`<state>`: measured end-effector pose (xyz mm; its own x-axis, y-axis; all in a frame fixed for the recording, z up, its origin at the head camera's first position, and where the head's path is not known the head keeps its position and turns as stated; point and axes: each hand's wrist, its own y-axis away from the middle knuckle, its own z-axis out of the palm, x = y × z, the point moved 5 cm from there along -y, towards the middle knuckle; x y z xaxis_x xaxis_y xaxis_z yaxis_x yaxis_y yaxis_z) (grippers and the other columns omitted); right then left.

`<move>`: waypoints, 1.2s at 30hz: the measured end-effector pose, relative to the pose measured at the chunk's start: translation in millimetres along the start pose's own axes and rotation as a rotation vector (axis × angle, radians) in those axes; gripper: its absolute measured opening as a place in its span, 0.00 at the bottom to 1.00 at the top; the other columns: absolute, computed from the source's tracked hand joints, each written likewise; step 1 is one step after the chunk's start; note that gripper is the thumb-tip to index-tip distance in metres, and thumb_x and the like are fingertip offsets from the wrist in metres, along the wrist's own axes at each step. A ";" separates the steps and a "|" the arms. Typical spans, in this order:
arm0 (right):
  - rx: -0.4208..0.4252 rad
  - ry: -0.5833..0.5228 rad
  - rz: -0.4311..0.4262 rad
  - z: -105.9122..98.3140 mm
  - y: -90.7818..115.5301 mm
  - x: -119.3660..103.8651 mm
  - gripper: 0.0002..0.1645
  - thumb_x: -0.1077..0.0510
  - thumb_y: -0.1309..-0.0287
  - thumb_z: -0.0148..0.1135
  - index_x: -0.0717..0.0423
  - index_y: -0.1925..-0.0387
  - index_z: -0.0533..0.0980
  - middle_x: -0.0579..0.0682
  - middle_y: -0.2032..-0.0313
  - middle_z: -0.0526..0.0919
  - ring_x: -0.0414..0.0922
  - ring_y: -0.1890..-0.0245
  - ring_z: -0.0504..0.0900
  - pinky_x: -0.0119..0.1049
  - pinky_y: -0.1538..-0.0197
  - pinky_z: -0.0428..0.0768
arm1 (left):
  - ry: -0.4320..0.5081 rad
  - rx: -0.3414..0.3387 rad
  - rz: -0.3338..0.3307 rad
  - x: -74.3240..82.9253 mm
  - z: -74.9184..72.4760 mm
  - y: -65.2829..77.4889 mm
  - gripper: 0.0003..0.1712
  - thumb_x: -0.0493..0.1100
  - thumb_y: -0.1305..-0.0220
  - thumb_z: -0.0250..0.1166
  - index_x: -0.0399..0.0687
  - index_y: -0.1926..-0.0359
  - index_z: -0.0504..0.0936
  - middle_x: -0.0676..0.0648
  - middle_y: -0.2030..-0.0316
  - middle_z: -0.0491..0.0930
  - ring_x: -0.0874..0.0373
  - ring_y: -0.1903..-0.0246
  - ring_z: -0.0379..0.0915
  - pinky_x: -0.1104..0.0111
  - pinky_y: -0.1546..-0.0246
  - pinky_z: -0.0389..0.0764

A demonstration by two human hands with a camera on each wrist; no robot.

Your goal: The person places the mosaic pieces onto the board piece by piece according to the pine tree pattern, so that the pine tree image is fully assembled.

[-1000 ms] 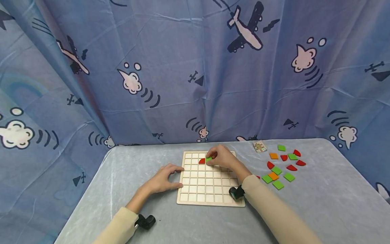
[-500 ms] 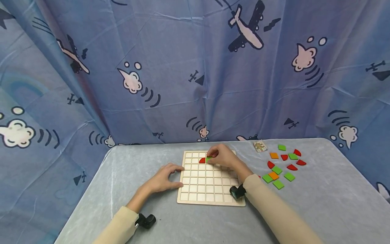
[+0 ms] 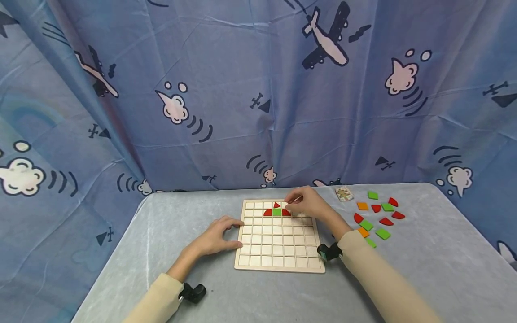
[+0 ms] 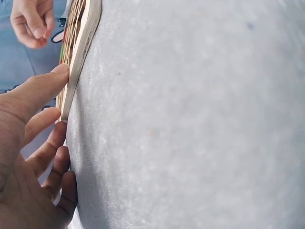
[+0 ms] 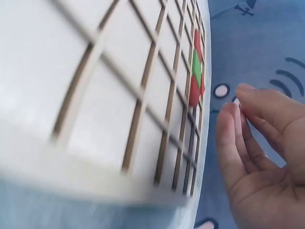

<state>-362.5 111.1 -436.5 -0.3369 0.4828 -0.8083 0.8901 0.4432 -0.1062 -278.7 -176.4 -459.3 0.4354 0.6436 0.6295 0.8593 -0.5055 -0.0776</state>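
Observation:
A pale wooden grid board lies flat on the table. In its upper rows sit a green square tile, a red quarter-round tile to its left, another red quarter-round tile to its right and a red triangle tile above. My left hand touches the board's left edge with thumb and fingertips, fingers spread. Over the board's upper right hovers my right hand; its fingers bend loosely towards the thumb, with nothing between them in the right wrist view.
Right of the board lie several loose tiles: green squares, orange squares and red quarter-rounds. A small patterned card is near the table's back edge. A blue printed curtain hangs behind the grey table.
My right hand has let go of the green square tile and moved right. The red tiles above and to its right have come into view. My left hand keeps its place.

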 end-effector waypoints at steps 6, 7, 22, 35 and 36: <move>0.002 -0.006 -0.014 -17.4 17.2 7.0 0.09 0.65 0.38 0.69 0.66 0.57 0.83 0.56 0.59 0.85 0.53 0.57 0.81 0.50 0.51 0.79 | 0.001 -0.001 -0.010 0.2 0.2 0.2 0.33 0.49 0.40 0.77 0.45 0.36 0.78 0.46 0.44 0.76 0.47 0.46 0.69 0.50 0.44 0.70; 0.000 -0.011 -0.019 -20.4 20.3 7.8 0.09 0.66 0.38 0.69 0.67 0.57 0.83 0.57 0.59 0.84 0.54 0.57 0.81 0.50 0.51 0.80 | 0.000 0.000 -0.011 0.0 0.3 0.4 0.33 0.49 0.40 0.77 0.45 0.36 0.78 0.46 0.44 0.76 0.47 0.46 0.69 0.50 0.44 0.70; 0.038 0.017 0.005 -69.1 62.0 35.0 0.12 0.61 0.34 0.68 0.66 0.54 0.83 0.53 0.56 0.84 0.52 0.55 0.81 0.41 0.51 0.81 | -0.007 -0.001 -0.009 0.2 1.0 0.2 0.33 0.48 0.40 0.77 0.45 0.36 0.78 0.46 0.45 0.75 0.47 0.46 0.69 0.50 0.45 0.70; 0.062 0.085 0.147 -116.2 99.7 58.6 0.18 0.54 0.32 0.67 0.64 0.49 0.82 0.57 0.51 0.82 0.54 0.53 0.81 0.38 0.55 0.82 | 0.001 -0.002 -0.013 -0.6 0.4 0.5 0.33 0.48 0.40 0.77 0.45 0.36 0.78 0.46 0.45 0.75 0.47 0.45 0.69 0.50 0.44 0.70; 0.064 0.096 0.151 -119.4 102.3 60.0 0.18 0.54 0.32 0.67 0.64 0.49 0.82 0.56 0.52 0.83 0.54 0.54 0.81 0.38 0.55 0.81 | 0.002 -0.001 -0.013 -0.5 0.3 0.5 0.33 0.47 0.40 0.77 0.45 0.36 0.78 0.46 0.45 0.75 0.47 0.45 0.69 0.50 0.44 0.70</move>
<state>-328.3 275.6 -426.7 -0.2231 0.6117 -0.7590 0.9495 0.3126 -0.0271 -278.4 -176.9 -459.8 0.4239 0.6487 0.6320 0.8644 -0.4981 -0.0685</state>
